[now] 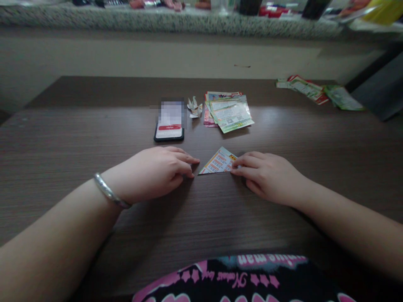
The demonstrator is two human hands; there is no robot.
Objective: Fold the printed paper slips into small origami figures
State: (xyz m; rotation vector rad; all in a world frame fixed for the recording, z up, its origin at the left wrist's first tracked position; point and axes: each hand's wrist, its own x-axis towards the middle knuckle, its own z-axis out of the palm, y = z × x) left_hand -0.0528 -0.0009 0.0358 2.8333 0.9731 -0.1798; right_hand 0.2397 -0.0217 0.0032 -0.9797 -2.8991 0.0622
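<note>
A printed paper (219,162) folded into a triangle lies on the table in front of me, its peak pointing away. At its right corner, the fingertips of my right hand (267,176) close on the paper and cover that corner. My left hand (160,172), with a silver bangle at the wrist, rests just left of the opposite corner. Its fingers are partly stretched and apart, with nothing in them and a small gap to the paper.
Beyond my left hand lies a phone (170,130) with a blurred screen. A small folded paper piece (194,108) sits beside it, then a stack of printed leaflets (231,113). More leaflets (310,90) lie at the far right. A stone ledge (189,21) with assorted items runs behind the table (78,138).
</note>
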